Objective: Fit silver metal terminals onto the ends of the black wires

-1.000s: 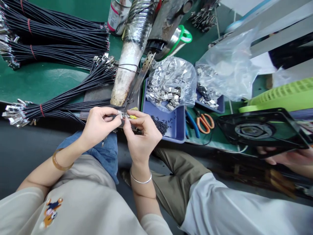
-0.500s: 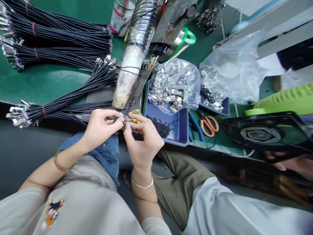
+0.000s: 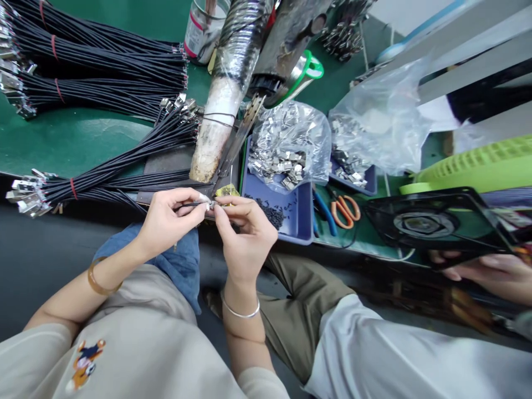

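Note:
My left hand (image 3: pixel 168 219) pinches the end of a thin black cable (image 3: pixel 189 204) at the bench's front edge. My right hand (image 3: pixel 245 233) is closed in a pinch on a small metal terminal (image 3: pixel 210 204) that meets the cable's tip between the two hands. Just behind my fingers lies a yellow piece (image 3: pixel 226 192). A blue tray (image 3: pixel 301 213) to the right holds tiny black bits (image 3: pixel 270 210) and a clear bag of metal terminals (image 3: pixel 288 144).
Bundles of black cables (image 3: pixel 103 66) with metal ends lie across the green mat (image 3: pixel 62 138). A wrapped machine arm (image 3: pixel 226 83) slopes down at centre. Orange scissors (image 3: pixel 344 206), a second bag (image 3: pixel 382 116) and another person's hand (image 3: pixel 494 271) under a black fan frame (image 3: pixel 432 224) are right.
My hands have stayed pinched together at the same spot, with only slight finger shifts. The view swayed a little. The other person's hand at the right has come further into view.

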Motion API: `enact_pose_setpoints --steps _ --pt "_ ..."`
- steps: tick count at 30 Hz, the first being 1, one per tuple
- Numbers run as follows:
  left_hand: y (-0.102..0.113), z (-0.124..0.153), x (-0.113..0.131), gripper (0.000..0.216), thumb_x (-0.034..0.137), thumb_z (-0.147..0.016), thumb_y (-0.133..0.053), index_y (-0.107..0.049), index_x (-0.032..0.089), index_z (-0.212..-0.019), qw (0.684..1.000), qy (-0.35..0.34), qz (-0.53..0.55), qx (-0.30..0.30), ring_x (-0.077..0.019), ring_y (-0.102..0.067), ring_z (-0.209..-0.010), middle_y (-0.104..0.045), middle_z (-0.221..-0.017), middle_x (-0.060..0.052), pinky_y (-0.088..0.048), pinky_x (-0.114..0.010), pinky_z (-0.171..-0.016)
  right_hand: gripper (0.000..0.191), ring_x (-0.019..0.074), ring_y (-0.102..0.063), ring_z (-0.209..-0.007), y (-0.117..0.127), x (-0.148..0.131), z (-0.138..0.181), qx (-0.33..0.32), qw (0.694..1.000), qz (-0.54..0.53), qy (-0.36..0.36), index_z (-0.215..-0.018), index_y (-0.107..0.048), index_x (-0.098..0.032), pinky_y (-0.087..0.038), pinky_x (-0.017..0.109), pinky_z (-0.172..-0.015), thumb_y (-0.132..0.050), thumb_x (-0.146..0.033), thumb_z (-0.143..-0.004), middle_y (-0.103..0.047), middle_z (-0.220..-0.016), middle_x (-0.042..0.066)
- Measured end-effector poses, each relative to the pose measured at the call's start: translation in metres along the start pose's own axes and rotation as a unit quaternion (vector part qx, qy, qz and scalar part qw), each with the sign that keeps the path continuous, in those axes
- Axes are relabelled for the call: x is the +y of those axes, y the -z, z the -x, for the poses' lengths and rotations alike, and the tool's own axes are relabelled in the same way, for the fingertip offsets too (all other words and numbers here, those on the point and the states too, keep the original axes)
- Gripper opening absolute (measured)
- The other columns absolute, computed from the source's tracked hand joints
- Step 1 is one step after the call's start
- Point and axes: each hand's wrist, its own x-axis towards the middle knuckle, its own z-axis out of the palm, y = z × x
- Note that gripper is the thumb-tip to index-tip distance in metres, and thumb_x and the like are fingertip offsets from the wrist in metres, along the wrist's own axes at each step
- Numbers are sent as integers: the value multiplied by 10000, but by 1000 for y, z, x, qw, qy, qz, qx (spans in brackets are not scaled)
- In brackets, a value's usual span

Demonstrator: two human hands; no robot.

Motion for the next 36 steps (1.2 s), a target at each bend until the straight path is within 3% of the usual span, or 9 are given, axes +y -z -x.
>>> enact_pose_setpoints --steps 7,17,23,26,32,36 --pt "-3 -3 0 99 217 -727 -659 -706 130 -723 1000 4 -25 18 -57 -429 -512 -595 -613 20 -382 -167 -491 131 139 -715 -838 -1 4 -6 13 993 69 95 -783 -655 -211 -597 242 -684 -693 -122 -872 -739 -891 14" --pt "-5 -5 -1 111 216 -749 -649 -713 125 -747 998 -29 -47 42 -36 -337 -494 -569 -625 28 -314 -160 -460 135 151 -719 -845 -5 1 -11 32 983 115 137 -788 -640 -219 -586 285 -748 -684 -132 -882 -731 -889 13" --pt "-6 -1 -1 85 213 -730 -636 -651 140 -689 998 6 -42 42 -43 -297 -489 -444 -548 58 -288 -150 -442 165 133 -727 -835 -6 5 -3 28 973 143 180 -802 -601 -229 -589 261 -775 -677 -100 -871 -740 -898 18" --pt "-6 1 -1 86 221 -729 -643 -653 139 -706 999 19 -37 34 -44 -305 -499 -451 -562 55 -281 -151 -445 153 137 -729 -850 -5 7 0 32 975 132 177 -819 -594 -232 -593 256 -747 -670 -113 -879 -742 -896 20" --pt "-4 2 -4 103 237 -735 -665 -679 135 -724 999 28 -39 19 -49 -318 -495 -456 -552 47 -256 -170 -446 81 148 -736 -786 -2 8 3 11 995 64 77 -858 -605 -226 -615 269 -652 -618 -203 -935 -740 -908 31" --pt "-6 0 -1 101 234 -733 -667 -659 140 -696 999 16 -29 42 -49 -342 -506 -466 -573 47 -314 -162 -461 129 156 -728 -816 -4 4 -2 25 990 92 103 -789 -610 -224 -598 263 -648 -660 -192 -904 -744 -889 29"
